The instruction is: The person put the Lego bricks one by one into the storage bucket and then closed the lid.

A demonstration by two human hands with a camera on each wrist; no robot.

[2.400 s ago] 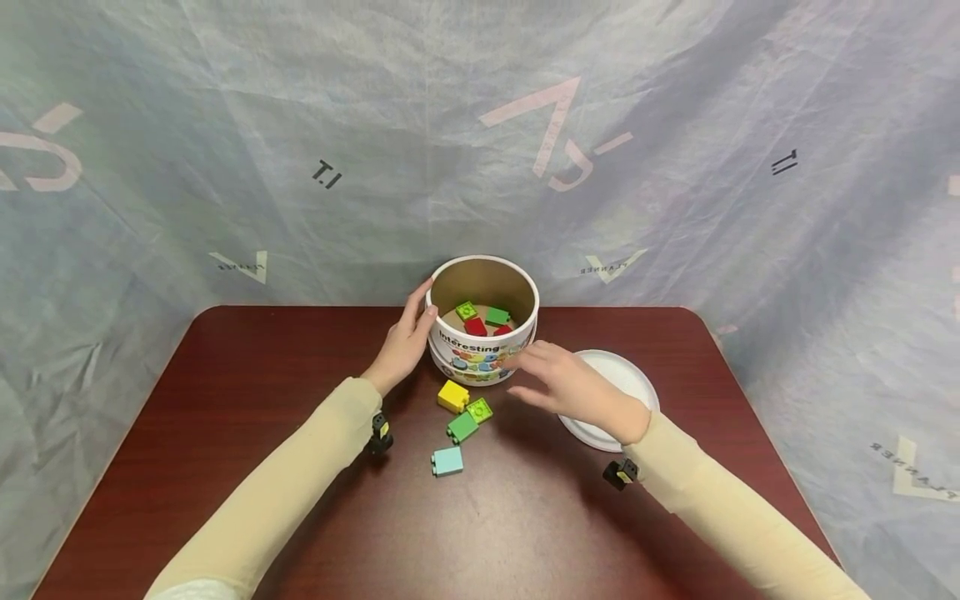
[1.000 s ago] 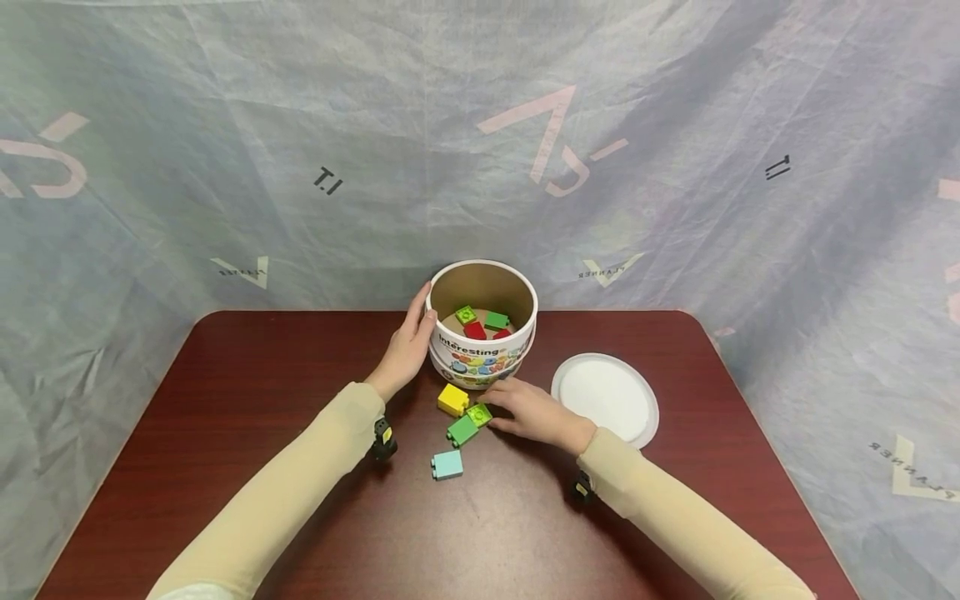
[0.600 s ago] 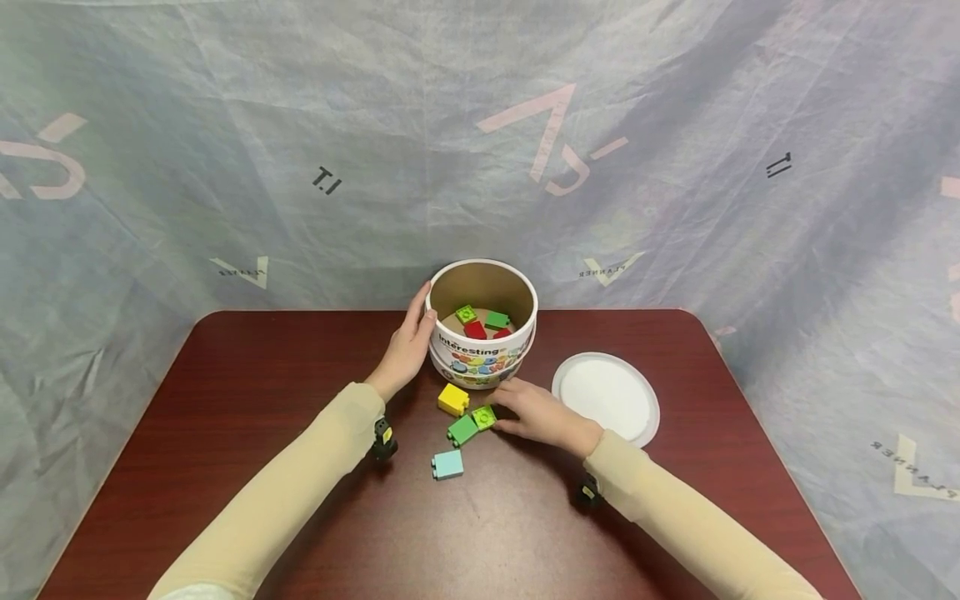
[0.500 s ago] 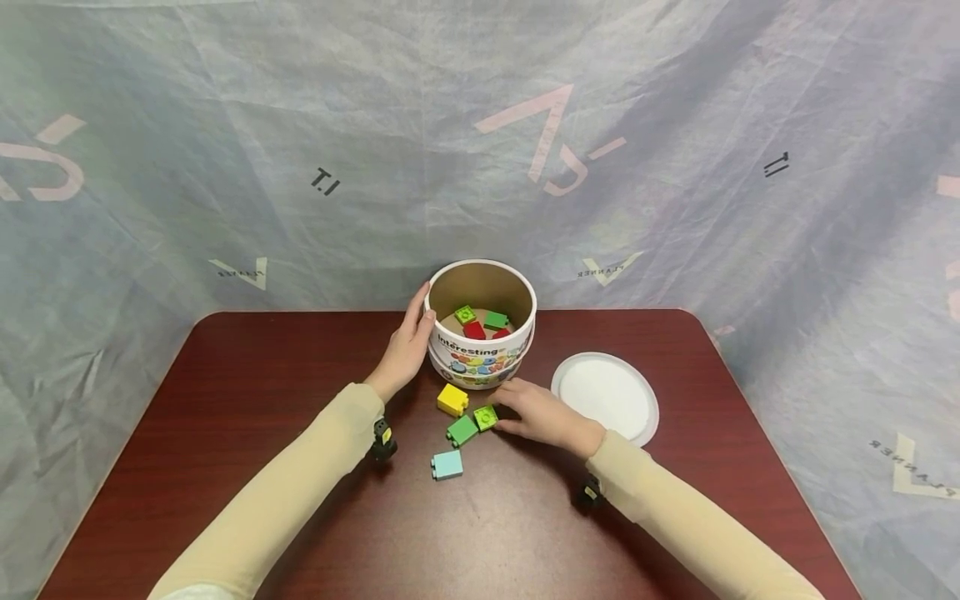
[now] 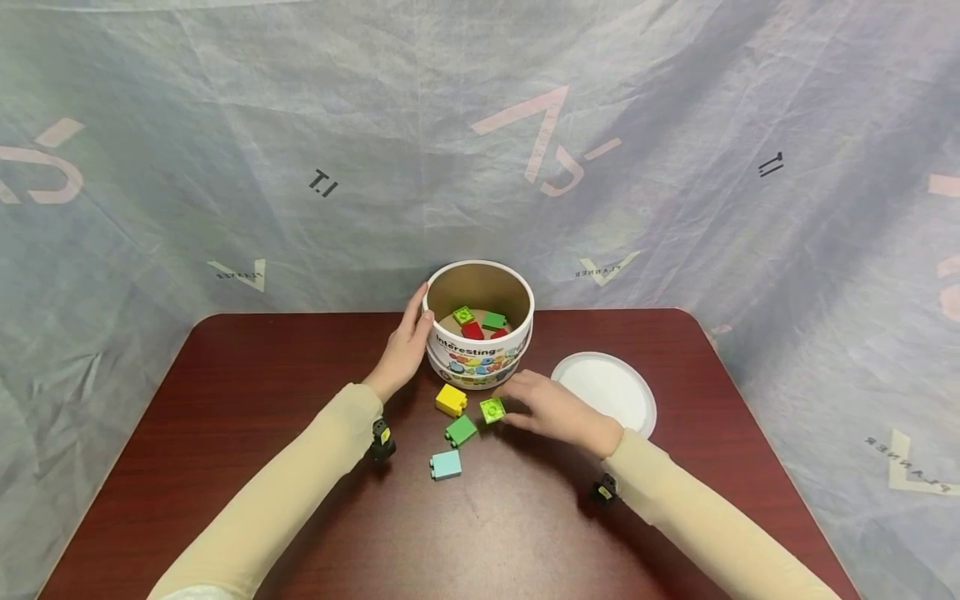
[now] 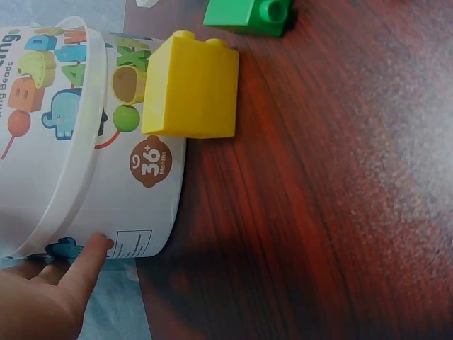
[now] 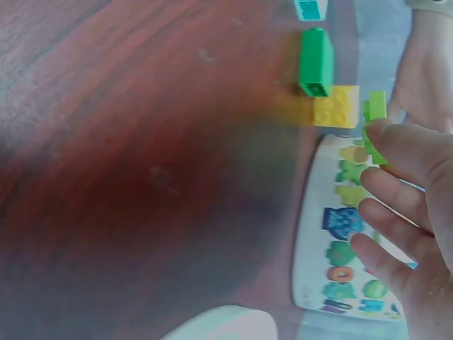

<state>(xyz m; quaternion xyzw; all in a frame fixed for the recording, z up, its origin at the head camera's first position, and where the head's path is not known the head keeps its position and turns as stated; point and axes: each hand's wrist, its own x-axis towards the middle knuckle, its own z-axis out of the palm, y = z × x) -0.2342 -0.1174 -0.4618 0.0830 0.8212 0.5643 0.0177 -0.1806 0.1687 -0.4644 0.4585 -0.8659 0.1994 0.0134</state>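
Observation:
My left hand (image 5: 402, 352) rests against the left side of the white printed bucket (image 5: 480, 367), its fingers fairly straight. In the left wrist view a fingertip of that hand touches the bucket's wall. My right hand (image 5: 557, 406) pinches a lime-green toy brick (image 5: 492, 410) just in front of the bucket; in the right wrist view the thumb lies over part of the brick (image 7: 377, 110). On the table nearby lie a yellow brick (image 5: 451, 400), a green brick (image 5: 461, 431) and a pale blue brick (image 5: 446, 465). The other three fingers of my right hand are spread.
Inside the bucket lie several bricks, among them a lime-green one (image 5: 463, 315), a green one (image 5: 494, 321) and a red one (image 5: 472, 331). A round white lid (image 5: 611, 392) lies to the right on the brown table (image 5: 480, 542). Grey cloth (image 5: 360, 100) hangs behind.
My right hand reached down from beside the bucket to the lime-green brick, then moved it right and lifted it away from the green brick. My left hand has stayed at the bucket.

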